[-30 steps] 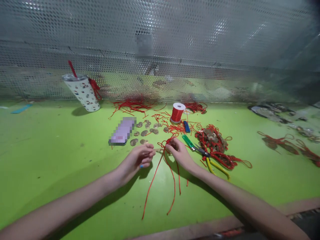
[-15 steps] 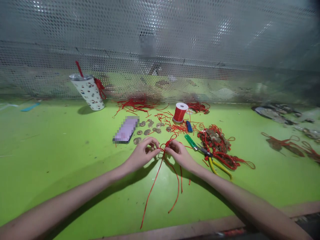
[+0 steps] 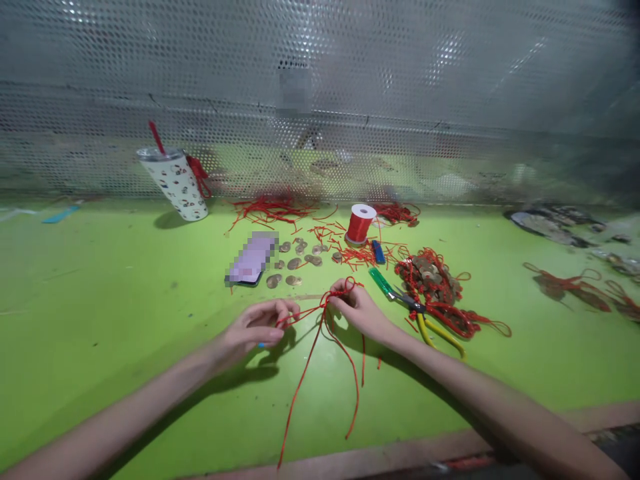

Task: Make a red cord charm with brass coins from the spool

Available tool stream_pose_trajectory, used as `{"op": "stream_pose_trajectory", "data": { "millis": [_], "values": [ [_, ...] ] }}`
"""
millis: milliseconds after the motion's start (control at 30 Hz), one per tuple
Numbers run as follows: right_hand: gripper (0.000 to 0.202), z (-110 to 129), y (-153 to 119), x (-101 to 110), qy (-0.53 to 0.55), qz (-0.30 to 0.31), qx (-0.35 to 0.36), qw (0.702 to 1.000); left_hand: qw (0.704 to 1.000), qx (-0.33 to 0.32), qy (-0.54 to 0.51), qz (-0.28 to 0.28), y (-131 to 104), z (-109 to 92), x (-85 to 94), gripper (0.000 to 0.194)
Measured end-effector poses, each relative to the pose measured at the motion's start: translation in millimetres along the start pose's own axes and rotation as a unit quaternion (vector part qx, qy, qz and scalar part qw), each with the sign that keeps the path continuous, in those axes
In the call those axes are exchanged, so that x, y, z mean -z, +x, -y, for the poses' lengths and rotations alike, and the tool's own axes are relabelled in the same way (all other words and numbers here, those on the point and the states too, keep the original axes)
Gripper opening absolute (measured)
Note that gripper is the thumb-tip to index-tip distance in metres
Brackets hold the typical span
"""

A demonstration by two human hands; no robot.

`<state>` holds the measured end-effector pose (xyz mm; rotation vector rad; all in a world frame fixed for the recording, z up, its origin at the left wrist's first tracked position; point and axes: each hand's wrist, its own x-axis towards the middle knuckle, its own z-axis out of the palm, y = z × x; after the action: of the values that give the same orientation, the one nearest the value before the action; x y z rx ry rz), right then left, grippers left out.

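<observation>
My right hand [image 3: 356, 308] pinches a knotted red cord [image 3: 325, 301] near the middle of the green table. A small loop of it stands above my fingertips, and two long loose ends hang down over the tabletop toward me. To the left, my left hand [image 3: 263, 325] is closed on a loop of the same cord, which stretches taut between both hands. Several round bronze-coloured coins [image 3: 293, 281] lie just beyond my hands. Right of my right hand are pliers [image 3: 419, 309] with yellow handles and a green lighter [image 3: 381, 283].
A spool of red cord [image 3: 360, 225] stands behind my hands, with cord scraps and a blue lighter [image 3: 379, 253] around it. A pile of corded coins [image 3: 431, 280] lies right. Left are a phone [image 3: 251, 259] and a tumbler [image 3: 175, 187]. Perforated metal sheeting [image 3: 320, 100] closes off the back.
My left hand has moved left and toward me, drawing a loop of cord out from the knot. My right hand has stayed almost in place, holding the knot.
</observation>
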<state>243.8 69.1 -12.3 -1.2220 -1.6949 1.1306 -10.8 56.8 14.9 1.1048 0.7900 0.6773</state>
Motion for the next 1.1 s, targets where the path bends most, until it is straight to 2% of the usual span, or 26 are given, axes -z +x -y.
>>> {"op": "stream_pose_trajectory", "data": {
  "millis": [67, 133, 300, 333, 400, 467, 500, 600, 667, 767, 867, 967, 1100],
  "values": [
    [0.013, 0, 1, 2, 0.015, -0.003, -0.011, 1.000, 0.999, -0.033, -0.017, 0.009, -2, -1, 3.6, 0.028],
    [0.014, -1, 3, 4, 0.021, -0.014, -0.027, 0.999, 0.997, -0.058, -0.027, 0.040, -5, -1, 10.3, 0.028],
    [0.010, -6, 8, 9, -0.008, -0.090, -0.047, 0.995, 0.986, -0.040, 0.013, 0.162, -22, 7, 35.6, 0.039],
    [0.010, -6, 9, 10, -0.007, -0.094, -0.049, 0.994, 0.985, -0.036, 0.030, 0.168, -27, 7, 38.3, 0.046],
    [0.012, -5, 10, 11, -0.003, -0.086, -0.050, 0.995, 0.991, -0.029, 0.086, 0.103, -35, 4, 37.7, 0.056],
    [0.014, -3, 11, 12, -0.016, -0.068, -0.047, 0.996, 0.981, 0.016, 0.192, -0.017, -38, -4, 29.8, 0.050],
    [0.015, -1, 11, 12, -0.031, -0.059, -0.044, 0.997, 0.966, 0.015, 0.253, -0.055, -37, -8, 24.0, 0.044],
    [0.021, 3, 11, 14, -0.088, -0.040, -0.020, 0.995, 0.916, -0.070, 0.367, -0.145, -21, -17, 4.9, 0.028],
    [0.022, 5, 11, 16, -0.097, -0.014, 0.001, 0.995, 0.909, -0.076, 0.382, -0.148, -4, -17, -6.8, 0.027],
    [0.021, 7, 11, 20, -0.069, 0.054, 0.015, 0.996, 0.931, -0.055, 0.353, -0.078, 26, -9, -21.0, 0.047],
    [0.025, 7, 10, 23, -0.046, 0.092, 0.011, 0.995, 0.951, -0.045, 0.304, -0.029, 52, 3, -29.8, 0.048],
    [0.027, 5, 8, 24, -0.029, 0.074, 0.006, 0.997, 0.963, -0.039, 0.267, 0.001, 67, 11, -33.2, 0.028],
    [0.027, -1, 5, 24, -0.009, 0.033, -0.011, 0.999, 0.974, -0.048, 0.220, -0.007, 69, 16, -33.2, 0.029]
  ]
}}
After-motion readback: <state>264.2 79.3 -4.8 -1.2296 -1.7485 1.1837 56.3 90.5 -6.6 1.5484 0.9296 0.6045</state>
